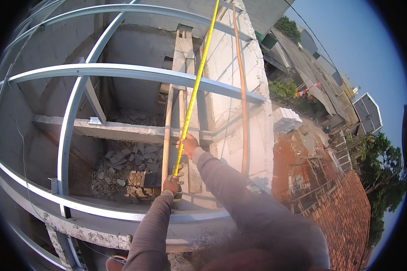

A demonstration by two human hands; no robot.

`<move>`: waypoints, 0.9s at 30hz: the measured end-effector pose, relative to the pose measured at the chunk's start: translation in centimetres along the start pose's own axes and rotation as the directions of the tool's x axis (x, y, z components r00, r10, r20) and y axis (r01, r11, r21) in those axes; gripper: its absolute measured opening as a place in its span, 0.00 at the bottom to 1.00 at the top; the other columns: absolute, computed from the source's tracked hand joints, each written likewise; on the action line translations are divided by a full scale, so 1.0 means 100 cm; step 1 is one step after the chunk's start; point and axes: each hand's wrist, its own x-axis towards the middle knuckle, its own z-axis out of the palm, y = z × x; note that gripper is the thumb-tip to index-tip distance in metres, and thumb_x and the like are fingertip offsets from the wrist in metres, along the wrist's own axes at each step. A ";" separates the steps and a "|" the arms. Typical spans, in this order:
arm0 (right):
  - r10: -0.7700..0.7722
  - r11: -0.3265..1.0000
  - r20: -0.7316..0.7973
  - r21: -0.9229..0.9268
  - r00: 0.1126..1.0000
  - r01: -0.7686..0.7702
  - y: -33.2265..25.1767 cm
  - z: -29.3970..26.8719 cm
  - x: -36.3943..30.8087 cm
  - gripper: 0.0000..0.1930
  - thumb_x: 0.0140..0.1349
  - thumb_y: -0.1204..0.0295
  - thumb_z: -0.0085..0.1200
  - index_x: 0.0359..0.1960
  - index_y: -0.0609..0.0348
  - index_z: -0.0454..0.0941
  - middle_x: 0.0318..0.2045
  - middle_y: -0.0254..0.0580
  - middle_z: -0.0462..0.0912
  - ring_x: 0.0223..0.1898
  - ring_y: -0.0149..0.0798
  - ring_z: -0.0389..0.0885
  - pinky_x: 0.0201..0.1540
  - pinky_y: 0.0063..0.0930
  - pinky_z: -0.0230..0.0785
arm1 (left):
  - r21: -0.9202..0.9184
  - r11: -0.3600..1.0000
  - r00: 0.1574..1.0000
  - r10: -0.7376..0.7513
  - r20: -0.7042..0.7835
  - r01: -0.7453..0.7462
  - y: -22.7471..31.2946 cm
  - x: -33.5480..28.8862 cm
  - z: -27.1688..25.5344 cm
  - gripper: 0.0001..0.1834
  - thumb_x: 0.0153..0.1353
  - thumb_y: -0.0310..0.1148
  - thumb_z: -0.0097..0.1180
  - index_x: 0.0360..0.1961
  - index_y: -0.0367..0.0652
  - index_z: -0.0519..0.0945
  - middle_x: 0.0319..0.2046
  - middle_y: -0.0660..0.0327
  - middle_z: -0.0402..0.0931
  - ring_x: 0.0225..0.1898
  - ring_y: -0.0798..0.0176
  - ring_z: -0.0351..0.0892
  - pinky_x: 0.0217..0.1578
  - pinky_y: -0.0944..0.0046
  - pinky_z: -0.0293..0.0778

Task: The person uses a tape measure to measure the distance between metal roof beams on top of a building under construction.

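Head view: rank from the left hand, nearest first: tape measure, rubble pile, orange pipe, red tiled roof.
From the left hand:
1. Tape measure: its case is in that hand, and the yellow blade runs up and away.
2. Rubble pile: just left, down in the room below.
3. Orange pipe: to the right, along the wall top.
4. Red tiled roof: far right, beyond the wall.

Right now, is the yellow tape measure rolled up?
No, the yellow tape stretches far out past the right hand and left hand.
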 end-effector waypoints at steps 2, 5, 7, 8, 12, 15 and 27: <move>-0.006 1.000 -0.012 -0.020 1.000 0.006 -0.007 0.000 -0.002 0.13 0.69 0.74 0.44 0.54 0.52 0.70 0.41 0.40 0.78 0.39 0.39 0.81 0.42 0.42 0.76 | 0.000 1.000 1.000 -0.007 0.026 0.007 0.016 -0.004 -0.004 0.13 0.68 0.38 0.50 0.34 0.41 0.82 0.25 0.60 0.78 0.30 0.67 0.75 0.35 0.62 0.71; -0.013 1.000 0.004 -0.011 1.000 0.013 -0.020 0.015 -0.015 0.12 0.70 0.75 0.42 0.53 0.55 0.71 0.38 0.41 0.78 0.36 0.39 0.81 0.39 0.40 0.77 | 0.016 1.000 1.000 -0.014 0.018 0.013 0.023 -0.012 -0.015 0.14 0.68 0.38 0.50 0.34 0.41 0.82 0.25 0.59 0.78 0.30 0.66 0.75 0.35 0.61 0.71; -0.033 0.996 -0.023 0.077 0.999 0.034 -0.022 0.012 -0.019 0.12 0.70 0.75 0.40 0.51 0.57 0.72 0.35 0.41 0.78 0.32 0.36 0.80 0.32 0.34 0.78 | -0.003 1.000 0.999 -0.021 0.028 0.021 0.037 -0.023 -0.011 0.14 0.68 0.38 0.50 0.35 0.41 0.82 0.25 0.58 0.78 0.30 0.66 0.75 0.36 0.61 0.71; -0.039 0.991 -0.039 0.123 0.998 0.044 -0.016 0.010 -0.026 0.11 0.71 0.74 0.39 0.51 0.56 0.71 0.34 0.41 0.78 0.31 0.36 0.79 0.31 0.34 0.78 | 0.028 0.998 0.997 -0.049 0.054 0.047 0.042 -0.031 -0.009 0.15 0.68 0.39 0.50 0.34 0.41 0.82 0.25 0.60 0.77 0.31 0.67 0.75 0.36 0.61 0.71; 0.009 0.988 -0.068 0.153 0.998 0.002 0.004 0.008 -0.069 0.11 0.75 0.67 0.39 0.51 0.56 0.71 0.31 0.42 0.77 0.28 0.37 0.78 0.30 0.34 0.79 | -0.068 0.989 0.980 -0.117 0.160 0.129 0.030 -0.065 -0.003 0.14 0.68 0.40 0.51 0.35 0.40 0.82 0.28 0.63 0.78 0.32 0.68 0.74 0.36 0.64 0.71; 0.027 0.971 -0.052 0.238 0.998 -0.014 -0.003 0.005 -0.078 0.12 0.76 0.64 0.38 0.49 0.55 0.72 0.30 0.41 0.76 0.27 0.37 0.77 0.30 0.36 0.78 | -0.072 0.988 0.975 -0.119 0.188 0.134 0.044 -0.071 -0.009 0.15 0.68 0.42 0.52 0.36 0.41 0.81 0.30 0.62 0.78 0.31 0.67 0.75 0.34 0.65 0.72; -0.159 0.959 -0.158 -0.261 0.975 0.114 0.022 0.000 -0.149 0.22 0.68 0.54 0.54 0.53 0.59 0.77 0.40 0.37 0.81 0.42 0.33 0.77 0.46 0.30 0.69 | 0.573 0.702 0.886 0.189 0.423 -0.423 0.104 -0.081 -0.033 0.16 0.62 0.34 0.47 0.44 0.43 0.85 0.40 0.48 0.83 0.47 0.48 0.83 0.49 0.53 0.77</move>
